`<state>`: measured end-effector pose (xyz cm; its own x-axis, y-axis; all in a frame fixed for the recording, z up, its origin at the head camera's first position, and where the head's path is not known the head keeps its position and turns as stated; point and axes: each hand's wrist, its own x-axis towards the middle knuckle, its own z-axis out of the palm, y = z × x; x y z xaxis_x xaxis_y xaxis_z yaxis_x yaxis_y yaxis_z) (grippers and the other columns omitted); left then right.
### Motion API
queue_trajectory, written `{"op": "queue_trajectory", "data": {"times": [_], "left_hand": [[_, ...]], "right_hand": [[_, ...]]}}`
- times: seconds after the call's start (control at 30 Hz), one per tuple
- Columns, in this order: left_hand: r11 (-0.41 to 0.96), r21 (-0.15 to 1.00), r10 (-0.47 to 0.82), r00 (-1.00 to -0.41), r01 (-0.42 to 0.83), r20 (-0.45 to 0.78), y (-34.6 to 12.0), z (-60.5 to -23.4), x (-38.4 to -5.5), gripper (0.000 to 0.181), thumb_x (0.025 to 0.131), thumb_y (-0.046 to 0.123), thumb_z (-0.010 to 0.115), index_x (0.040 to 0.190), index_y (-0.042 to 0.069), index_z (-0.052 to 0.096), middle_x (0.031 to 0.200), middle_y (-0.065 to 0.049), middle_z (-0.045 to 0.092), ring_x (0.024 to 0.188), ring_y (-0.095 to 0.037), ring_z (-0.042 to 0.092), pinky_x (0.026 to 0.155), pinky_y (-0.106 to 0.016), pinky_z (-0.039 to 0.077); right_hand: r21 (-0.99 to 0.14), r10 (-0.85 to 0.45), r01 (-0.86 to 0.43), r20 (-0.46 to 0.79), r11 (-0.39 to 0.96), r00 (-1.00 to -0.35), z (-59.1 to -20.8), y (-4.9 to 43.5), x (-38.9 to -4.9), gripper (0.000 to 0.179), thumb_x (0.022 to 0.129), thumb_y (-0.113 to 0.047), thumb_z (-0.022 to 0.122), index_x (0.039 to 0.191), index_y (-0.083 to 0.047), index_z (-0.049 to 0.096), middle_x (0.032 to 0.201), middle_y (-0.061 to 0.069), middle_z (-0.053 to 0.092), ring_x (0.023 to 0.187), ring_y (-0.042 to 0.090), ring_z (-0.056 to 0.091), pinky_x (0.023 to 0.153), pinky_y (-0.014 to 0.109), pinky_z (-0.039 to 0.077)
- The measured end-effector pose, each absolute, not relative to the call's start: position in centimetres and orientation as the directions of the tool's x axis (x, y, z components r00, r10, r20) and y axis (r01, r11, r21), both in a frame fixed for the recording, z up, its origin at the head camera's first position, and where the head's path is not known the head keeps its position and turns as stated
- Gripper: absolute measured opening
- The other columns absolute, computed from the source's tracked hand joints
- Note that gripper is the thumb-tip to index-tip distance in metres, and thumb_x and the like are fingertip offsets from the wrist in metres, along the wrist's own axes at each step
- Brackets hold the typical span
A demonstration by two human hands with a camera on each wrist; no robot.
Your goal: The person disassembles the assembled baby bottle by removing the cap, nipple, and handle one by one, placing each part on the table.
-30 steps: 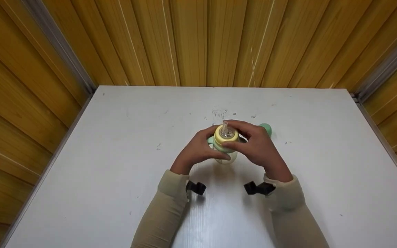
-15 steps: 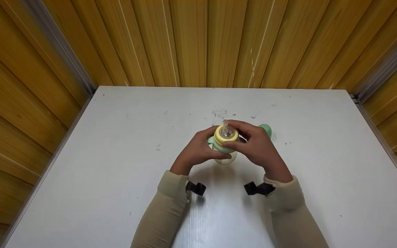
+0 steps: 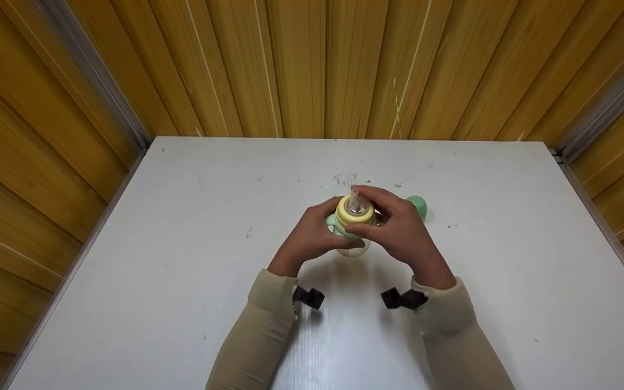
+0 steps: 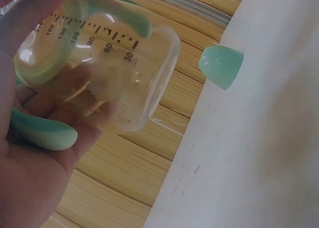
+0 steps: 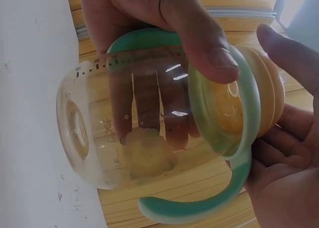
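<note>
Above the white table, both hands hold a clear baby bottle, upright in the head view. Green handles curve down from a green ring near its neck, and measuring marks run along the body. My left hand grips the body from the left, thumb across the near side and fingers wrapped behind it. My right hand holds the yellow collar between thumb and fingers. A clear spout rises from the collar. Beyond the right hand, a green domed cap stands on the table.
The white table spreads around the hands, with small dark scuffs beyond them. Yellow wood-look panels enclose it at the back and both sides. A black wrist mount projects inward from each sleeve.
My right hand and wrist have shifted slightly left, its thumb sliding a little left along the collar. The left hand keeps its grip on the bottle almost unmoved. The cap has stayed put.
</note>
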<state>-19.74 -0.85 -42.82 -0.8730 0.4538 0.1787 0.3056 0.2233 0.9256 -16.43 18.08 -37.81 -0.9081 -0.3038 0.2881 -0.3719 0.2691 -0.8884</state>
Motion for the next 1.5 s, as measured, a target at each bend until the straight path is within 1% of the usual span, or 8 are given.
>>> {"op": "queue_trajectory", "data": {"times": [0.2,0.3,0.53,0.87,1.2,1.5], "left_hand": [[0.258,0.917,0.443,-0.881,0.305,0.168,-0.67,-42.81,-19.63,0.077,0.065,0.04,0.089,0.133,0.031,0.055,0.123,0.016,0.063,0.107,-0.006,0.06,0.091,-0.032,0.051],[0.268,0.912,0.443,-0.88,0.309,0.168,-0.66,-42.75,-19.58,0.078,0.064,0.041,0.089,0.133,0.032,0.055,0.124,0.016,0.062,0.108,-0.006,0.06,0.092,-0.032,0.051],[0.24,0.917,0.457,-0.871,0.317,0.182,-0.77,-42.71,-19.56,0.073,0.065,0.038,0.089,0.131,0.035,0.057,0.119,0.015,0.064,0.102,-0.009,0.062,0.086,-0.032,0.053],[0.244,0.916,0.466,-0.867,0.319,0.178,-0.89,-42.55,-19.55,0.073,0.064,0.037,0.09,0.13,0.036,0.057,0.12,0.016,0.064,0.103,-0.009,0.061,0.087,-0.032,0.052],[0.233,0.916,0.488,-0.854,0.327,0.18,-1.1,-42.51,-19.65,0.073,0.065,0.036,0.09,0.13,0.036,0.057,0.121,0.015,0.064,0.103,-0.01,0.061,0.087,-0.032,0.052],[0.222,0.915,0.501,-0.845,0.336,0.189,-1.23,-42.72,-19.77,0.072,0.064,0.033,0.09,0.129,0.035,0.058,0.118,0.014,0.065,0.101,-0.011,0.061,0.085,-0.032,0.052]], "right_hand": [[-0.87,-0.288,-0.382,0.297,0.311,-0.91,-38.0,17.91,-16.44,0.065,0.076,-0.031,0.082,0.134,-0.019,0.057,0.138,-0.001,0.055,0.123,0.014,0.056,0.1,0.031,0.048],[-0.869,-0.285,-0.387,0.304,0.308,-0.909,-38.03,17.87,-16.4,0.064,0.076,-0.031,0.082,0.134,-0.019,0.058,0.137,-0.001,0.055,0.123,0.014,0.056,0.099,0.03,0.048],[-0.865,-0.289,-0.418,0.34,0.277,-0.895,-38.19,17.88,-16.45,0.06,0.076,-0.026,0.082,0.131,-0.016,0.06,0.135,-0.001,0.057,0.119,0.015,0.058,0.096,0.026,0.05],[-0.851,-0.286,-0.436,0.357,0.292,-0.889,-38.07,17.8,-16.33,0.058,0.077,-0.025,0.082,0.13,-0.011,0.061,0.133,0.001,0.059,0.119,0.015,0.059,0.094,0.024,0.051],[-0.859,-0.289,-0.441,0.366,0.261,-0.884,-38.14,17.81,-16.23,0.056,0.076,-0.022,0.082,0.128,-0.014,0.063,0.132,-0.001,0.06,0.118,0.014,0.06,0.094,0.024,0.051],[-0.872,-0.298,-0.429,0.355,0.235,-0.886,-38.08,17.79,-16.15,0.054,0.076,-0.019,0.082,0.127,-0.015,0.064,0.131,0.004,0.061,0.114,0.014,0.062,0.092,0.023,0.052]]}}
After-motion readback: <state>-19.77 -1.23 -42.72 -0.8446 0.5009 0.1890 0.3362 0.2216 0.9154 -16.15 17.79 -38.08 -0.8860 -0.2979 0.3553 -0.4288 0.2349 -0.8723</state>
